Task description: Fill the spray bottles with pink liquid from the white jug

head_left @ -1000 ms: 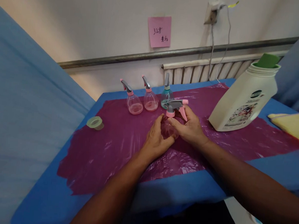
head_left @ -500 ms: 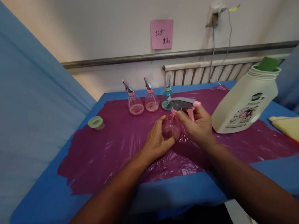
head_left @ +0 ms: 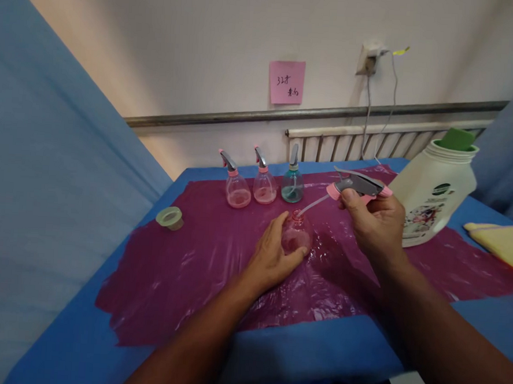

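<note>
My left hand [head_left: 277, 248] is wrapped round a clear pink spray bottle [head_left: 298, 236] that stands upright on the purple plastic sheet, its neck uncovered. In my right hand [head_left: 374, 222] is a grey and pink trigger spray head [head_left: 356, 183], raised above and to the right of the bottle. The thin dip tube [head_left: 315, 204] slants down from the spray head, its lower end at the bottle's mouth. Behind stand two pink spray bottles [head_left: 238, 194] and a teal spray bottle [head_left: 292, 188], each fitted with a spray head and holding some liquid.
A large cream detergent jug [head_left: 434, 197] with a green piece in its mouth stands at right. Farther right lies a yellow cloth [head_left: 499, 244]. A small greenish cup [head_left: 170, 217] sits at left. Wet spots shine on the purple sheet [head_left: 181, 286]. A radiator [head_left: 399, 137] lines the wall.
My right hand has lifted the spray head up and to the right, off the bottle's neck, so the tube now shows. My left hand still holds the bottle. The view has shifted slightly.
</note>
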Demonstrator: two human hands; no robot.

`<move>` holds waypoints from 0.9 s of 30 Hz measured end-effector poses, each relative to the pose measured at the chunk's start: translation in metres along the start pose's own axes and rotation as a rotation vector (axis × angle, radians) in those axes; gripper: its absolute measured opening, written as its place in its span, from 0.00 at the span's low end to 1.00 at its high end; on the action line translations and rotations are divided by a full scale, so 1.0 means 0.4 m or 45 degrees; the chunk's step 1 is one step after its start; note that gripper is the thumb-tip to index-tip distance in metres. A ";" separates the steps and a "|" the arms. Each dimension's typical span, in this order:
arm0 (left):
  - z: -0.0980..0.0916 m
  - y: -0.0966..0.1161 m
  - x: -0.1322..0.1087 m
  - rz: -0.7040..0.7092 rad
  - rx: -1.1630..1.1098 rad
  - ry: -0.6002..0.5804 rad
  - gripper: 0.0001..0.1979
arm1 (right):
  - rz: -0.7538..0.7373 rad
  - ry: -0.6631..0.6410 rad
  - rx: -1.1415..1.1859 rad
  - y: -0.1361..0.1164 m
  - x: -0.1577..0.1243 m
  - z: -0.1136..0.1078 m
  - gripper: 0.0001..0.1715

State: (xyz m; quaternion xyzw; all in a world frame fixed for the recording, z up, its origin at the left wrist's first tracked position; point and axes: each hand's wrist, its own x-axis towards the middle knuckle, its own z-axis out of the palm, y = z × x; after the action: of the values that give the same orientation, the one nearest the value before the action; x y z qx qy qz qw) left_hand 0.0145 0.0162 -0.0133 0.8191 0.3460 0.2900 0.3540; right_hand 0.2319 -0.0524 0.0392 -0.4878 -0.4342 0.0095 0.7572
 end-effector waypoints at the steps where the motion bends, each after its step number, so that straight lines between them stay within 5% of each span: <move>1: 0.000 -0.001 0.000 -0.002 0.002 -0.002 0.47 | -0.004 0.009 0.001 0.001 0.005 -0.006 0.21; 9: 0.000 -0.005 0.000 0.001 0.019 0.002 0.47 | 0.097 -0.041 0.183 -0.010 0.008 -0.034 0.17; 20: 0.008 -0.002 -0.007 -0.017 0.025 -0.015 0.47 | -0.080 0.241 0.337 -0.043 0.019 -0.043 0.08; 27: 0.009 -0.012 -0.011 0.027 0.005 -0.015 0.48 | -0.091 -0.164 -0.053 -0.080 -0.043 -0.009 0.13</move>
State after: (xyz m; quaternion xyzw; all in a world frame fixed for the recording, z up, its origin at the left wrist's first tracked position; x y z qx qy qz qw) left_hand 0.0128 0.0139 -0.0203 0.8251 0.3358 0.2882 0.3512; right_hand 0.2104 -0.0795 0.0513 -0.4861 -0.4994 0.0047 0.7171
